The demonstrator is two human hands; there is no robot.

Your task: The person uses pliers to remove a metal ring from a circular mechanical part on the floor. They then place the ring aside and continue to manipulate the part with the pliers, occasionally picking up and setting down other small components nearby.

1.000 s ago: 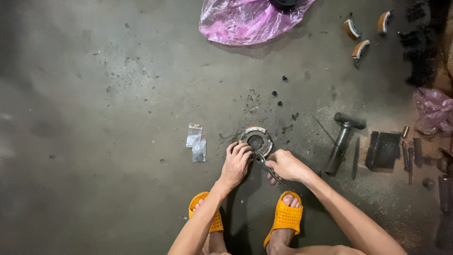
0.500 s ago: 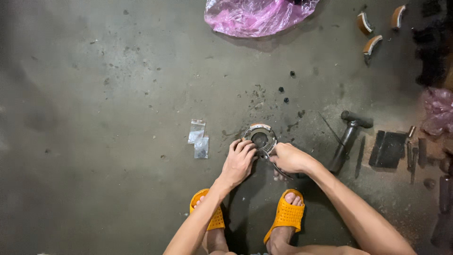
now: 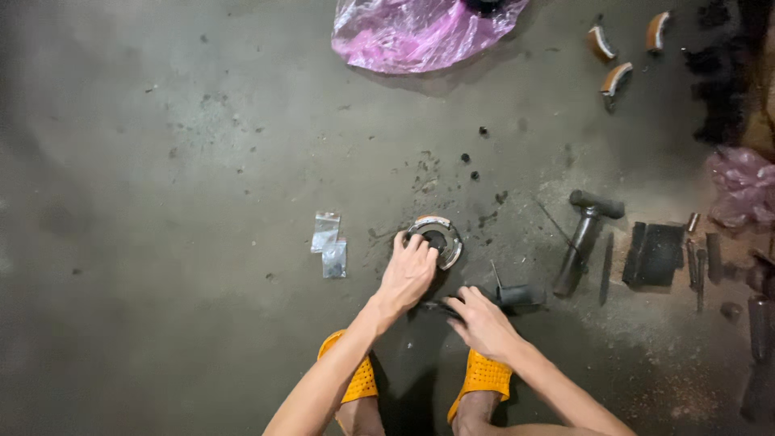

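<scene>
A round metal ring-shaped part [image 3: 438, 238] with a dark centre lies on the concrete floor. My left hand [image 3: 408, 273] rests on its near left edge, fingers curled over the rim. My right hand [image 3: 480, 321] is lower and to the right, closed around a thin dark tool [image 3: 440, 308] that lies near the floor. A short dark cylinder [image 3: 519, 295] sits just right of that hand. My feet in orange sandals [image 3: 483, 377] are below both hands.
Two small clear plastic bags [image 3: 329, 243] lie left of the ring. A black hammer [image 3: 583, 234], flat dark blocks [image 3: 655, 253] and several small tools sit to the right. A pink plastic bag [image 3: 420, 32] lies at the top, curved pads [image 3: 615, 78] top right.
My right hand has pulled back from the ring toward my feet with the thin tool. My left hand stays on the ring's edge. The view shifted slightly.
</scene>
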